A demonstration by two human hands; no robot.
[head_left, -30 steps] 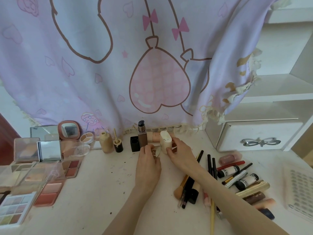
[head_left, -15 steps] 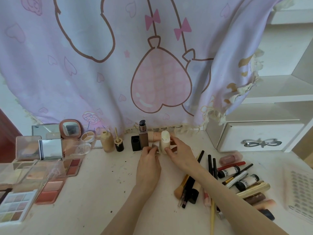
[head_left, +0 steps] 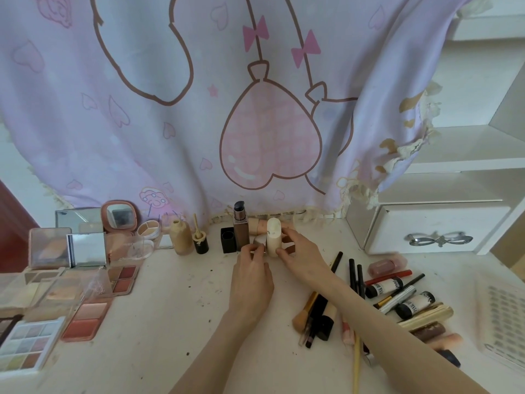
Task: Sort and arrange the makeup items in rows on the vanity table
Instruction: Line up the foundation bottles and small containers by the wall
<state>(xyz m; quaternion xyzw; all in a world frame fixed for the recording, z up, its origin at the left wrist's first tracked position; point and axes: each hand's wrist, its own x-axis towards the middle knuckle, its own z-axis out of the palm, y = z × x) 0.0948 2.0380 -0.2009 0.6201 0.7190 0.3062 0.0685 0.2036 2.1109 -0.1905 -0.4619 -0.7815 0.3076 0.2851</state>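
A cream-coloured bottle stands upright at the back middle of the vanity table; my right hand holds it between thumb and fingers. My left hand pinches a small silvery item just left of the cream bottle. Behind them stand a brown pump bottle and a black square cap. A beige bottle and a small wand pot continue the row to the left. Peach tubes lie partly hidden behind the cream bottle.
Open palettes and compacts crowd the left side, with a round pink mirror behind. Brushes, pencils and tubes lie scattered right of my right forearm. A white drawer unit stands at the back right, a white basket at the right edge.
Both hands have shifted slightly towards the back row; the cream bottle now stands straighter next to the brown pump bottle, and the silvery item has moved closer to it.
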